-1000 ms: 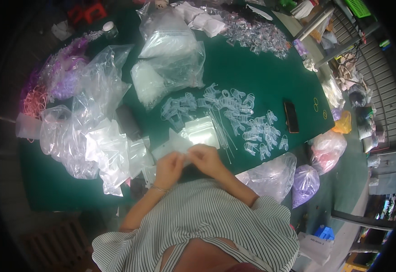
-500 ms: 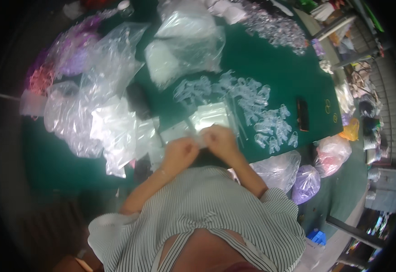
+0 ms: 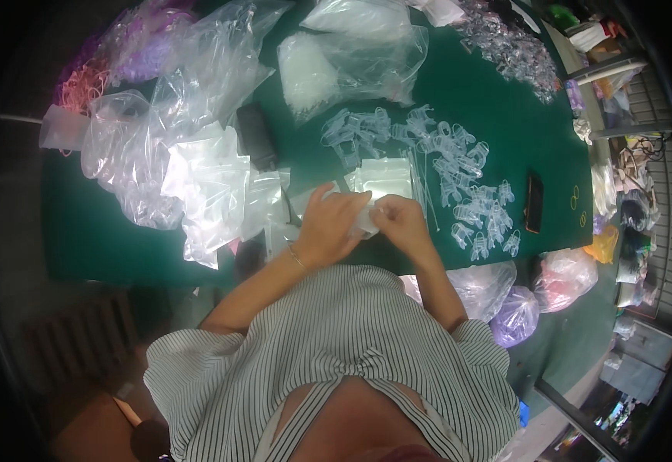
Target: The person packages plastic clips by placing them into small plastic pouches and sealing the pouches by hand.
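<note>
Near the front edge of the green table my two hands meet over a small clear plastic bag (image 3: 366, 221). My left hand (image 3: 334, 228) is closed on its left side, thumb and fingers bent. My right hand (image 3: 403, 228) pinches its right side. What the bag contains, if anything, is hidden by my fingers. Just beyond my hands lies a stack of flat whitish bags (image 3: 386, 175). Thin clear sticks (image 3: 426, 192) lie along the stack's right side. Farther right spread several small clear plastic clip-like pieces (image 3: 459, 169).
A heap of silvery pouches (image 3: 206, 181) lies left, beside large clear bags (image 3: 128, 138) and a dark oblong object (image 3: 256, 137). A bag of white bits (image 3: 309, 73) lies at the back. A phone (image 3: 534, 203) and rubber bands (image 3: 575, 198) sit right.
The view has shifted, so the table's things appear farther right and higher. My left hand has opened out from a fist-like pinch and turned over the bag; my right hand still pinches.
</note>
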The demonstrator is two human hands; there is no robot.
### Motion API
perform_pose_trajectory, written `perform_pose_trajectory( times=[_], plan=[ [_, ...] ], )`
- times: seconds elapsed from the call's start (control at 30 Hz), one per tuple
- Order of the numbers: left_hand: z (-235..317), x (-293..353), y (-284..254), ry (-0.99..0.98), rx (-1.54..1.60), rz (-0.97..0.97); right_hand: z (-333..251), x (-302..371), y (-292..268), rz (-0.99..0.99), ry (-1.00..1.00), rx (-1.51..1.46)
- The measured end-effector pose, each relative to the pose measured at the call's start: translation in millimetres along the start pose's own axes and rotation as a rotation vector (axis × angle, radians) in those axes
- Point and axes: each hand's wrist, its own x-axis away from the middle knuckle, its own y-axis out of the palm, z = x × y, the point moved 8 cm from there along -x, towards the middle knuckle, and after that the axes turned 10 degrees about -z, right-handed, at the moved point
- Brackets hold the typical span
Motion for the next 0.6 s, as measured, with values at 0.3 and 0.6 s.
perform_pose_trajectory(
  times=[0.3, 0.6],
  plan=[
    [-39.8, 14.5, -10.8, -0.271, 0.270, 0.170, -60.6, -74.9, -21.4, 0.336, -0.398, 0.902],
    [-57.7, 26.3, -16.8, -0.341, 0.308, 0.155, -76.6, -80.9, -31.7, 0.379, -0.431, 0.933]
  ],
)
